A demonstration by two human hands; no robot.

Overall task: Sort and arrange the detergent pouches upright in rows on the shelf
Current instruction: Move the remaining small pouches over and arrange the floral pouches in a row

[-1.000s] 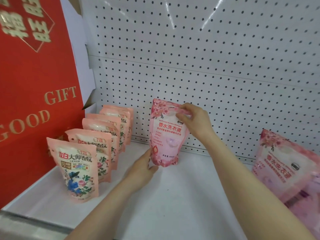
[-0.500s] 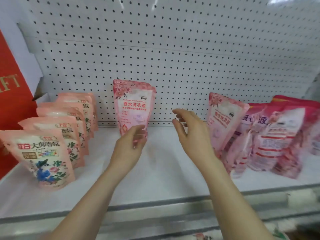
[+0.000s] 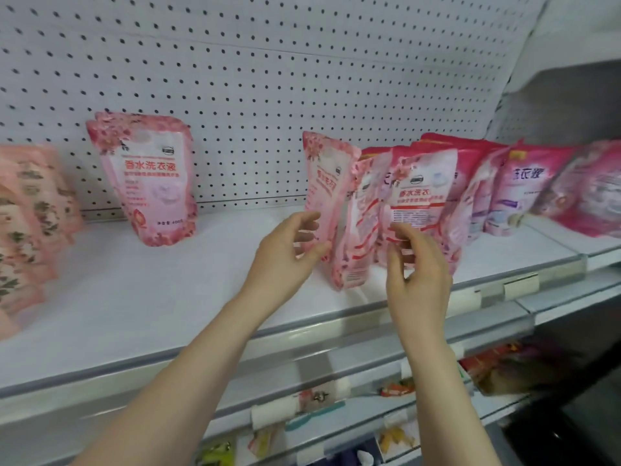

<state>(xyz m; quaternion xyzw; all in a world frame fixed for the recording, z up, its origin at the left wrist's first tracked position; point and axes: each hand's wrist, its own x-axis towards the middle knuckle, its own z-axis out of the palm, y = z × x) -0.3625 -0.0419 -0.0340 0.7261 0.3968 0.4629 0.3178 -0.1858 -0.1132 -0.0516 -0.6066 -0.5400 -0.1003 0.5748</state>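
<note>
One pink floral detergent pouch (image 3: 148, 183) stands upright alone against the pegboard. To its right, several pink pouches lean on one another in a loose cluster (image 3: 420, 193). My left hand (image 3: 285, 253) curls its fingers and thumb round the lower left edge of the cluster's leftmost pouch (image 3: 324, 176). Just in front of the lower part of a pouch in the middle of the cluster, my right hand (image 3: 416, 270) hovers with loosely curled fingers and holds nothing. A row of peach floral pouches (image 3: 30, 210) stands at the far left, blurred.
The white shelf (image 3: 174, 297) has a grey front rail with price-tag holders. Darker pink pouches (image 3: 524, 186) lean at the far right. Behind everything runs a white pegboard wall (image 3: 268, 79). A lower shelf (image 3: 396, 428) holds mixed small goods.
The view has swung right. Both hands left the upright pink pouch and moved right to the leaning cluster. My left hand now grips the leftmost pouch's edge.
</note>
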